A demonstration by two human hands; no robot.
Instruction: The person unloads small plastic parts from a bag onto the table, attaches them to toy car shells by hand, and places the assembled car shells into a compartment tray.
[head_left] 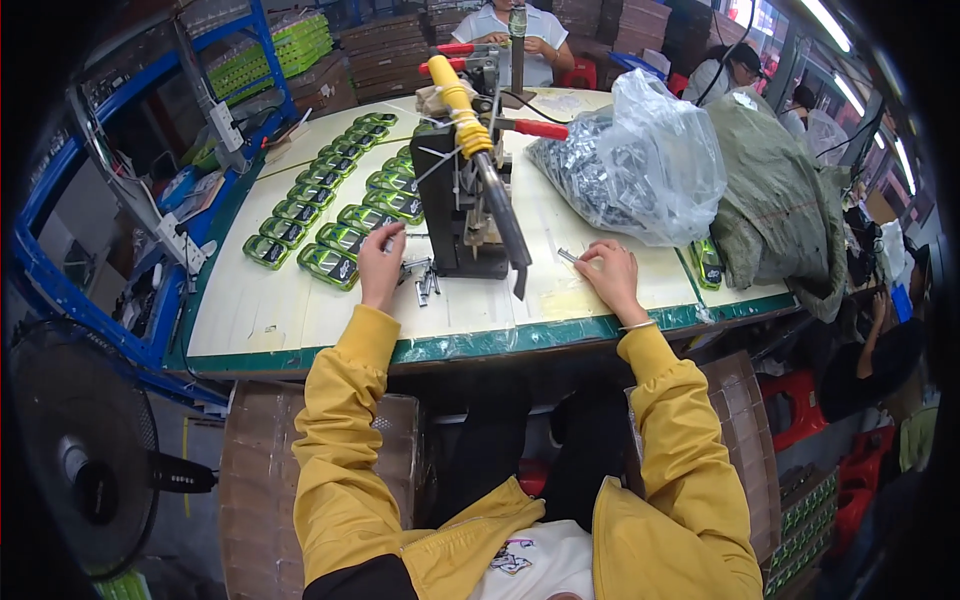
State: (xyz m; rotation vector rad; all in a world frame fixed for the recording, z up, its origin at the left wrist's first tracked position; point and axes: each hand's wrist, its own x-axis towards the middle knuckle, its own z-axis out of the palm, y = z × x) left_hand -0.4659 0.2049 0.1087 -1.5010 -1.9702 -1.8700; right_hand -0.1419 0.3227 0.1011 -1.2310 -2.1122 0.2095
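Note:
My left hand (380, 264) rests on the pale table (300, 320) beside the black hand press (466, 200), pinching a small metal part next to a little pile of metal clips (424, 280). On the right side of the press, my right hand (610, 275) holds a small metal clip (568, 256) at its fingertips. The press has a long lever with a yellow grip (462, 110) hanging down toward me. Rows of green oval pieces (340, 195) lie to the left of the press.
A clear plastic bag of metal parts (640, 170) and a green sack (780, 200) sit at the right. Another person sits across the table (520, 35); others work at the right. A blue rack (120, 180), a fan (80, 460) and cartons (260, 470) stand nearby.

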